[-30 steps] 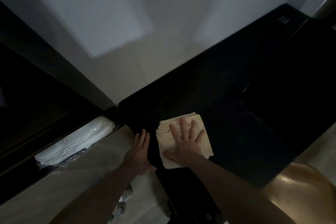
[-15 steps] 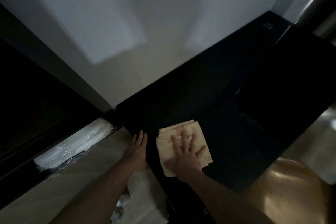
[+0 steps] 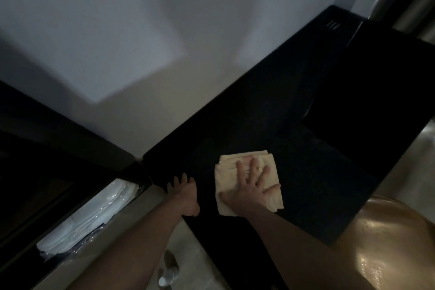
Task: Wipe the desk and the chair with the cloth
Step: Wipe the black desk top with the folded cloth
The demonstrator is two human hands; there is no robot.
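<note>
The black, matte, rectangular table (image 3: 270, 110) fills the middle of the view against a pale wall, and the bare top shows no visible dirt in this dim light. At the near right sits the rounded, glossy brown chair (image 3: 388, 242), not yet touched by the cloth. Your right hand (image 3: 253, 186) lies flat with fingers spread, pressing the folded cream cloth (image 3: 226, 174) onto the near left part of the table. Against half a second ago, cloth and hand have slid slightly rightward and farther from the left edge; I judge a wiping stroke is under way, with most of the top and the whole chair outstanding. Your left hand (image 3: 184, 193) remains braced on the table's near left edge, fingers straight, grasping nothing.
</note>
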